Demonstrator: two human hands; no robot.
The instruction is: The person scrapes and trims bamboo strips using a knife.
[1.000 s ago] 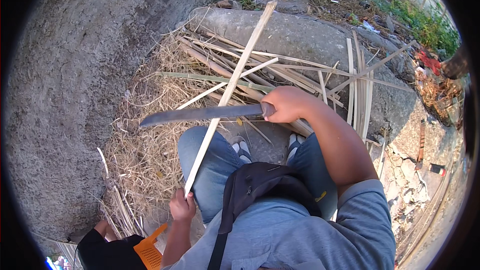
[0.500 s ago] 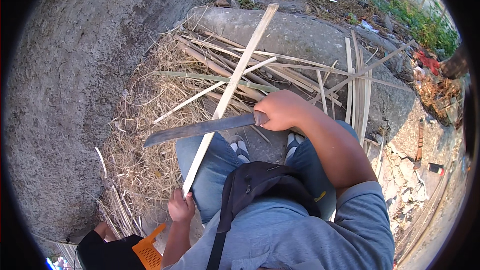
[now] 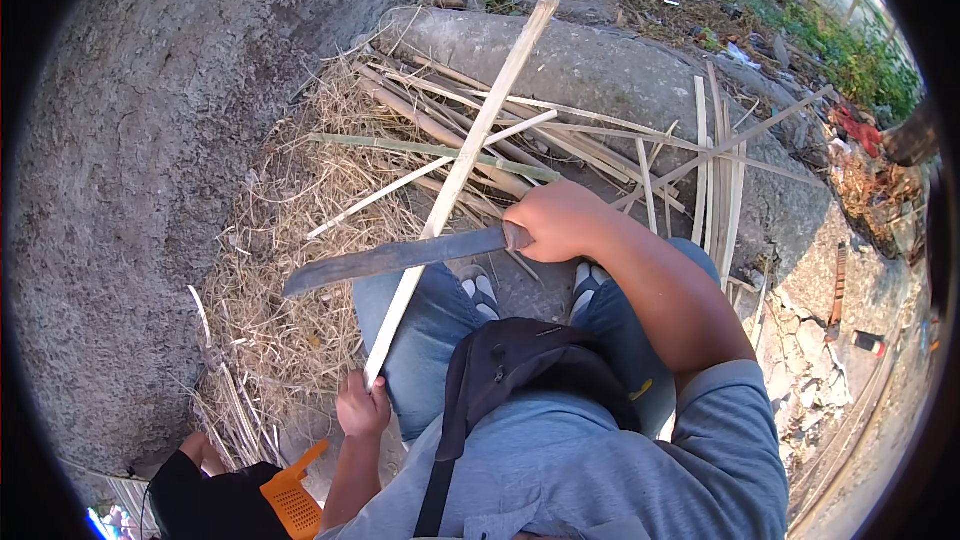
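Observation:
A long, flat, pale strip, apparently split bamboo (image 3: 485,118), slants from beside my left thigh up over the pile ahead. Its near end is gripped by my left hand (image 3: 362,408), closed with the thumb on top. My right hand (image 3: 562,222) is wrapped round the short handle of a machete (image 3: 380,261). The dark, broad blade points left and crosses the strip near its middle, passing over it. Whether the edge is into the wood, I cannot tell.
Dry shavings (image 3: 285,270) cover the ground at left, beside a rough wall (image 3: 130,190). Ahead, bamboo pieces (image 3: 430,120) lie against a rounded stone ledge (image 3: 600,60); more strips (image 3: 715,180) lean at right. An orange perforated chair back (image 3: 292,505) and another person's arm (image 3: 203,453) are at lower left.
Both hands keep their grips, and the machete lies across the strip at nearly the same place. The view has shifted only slightly.

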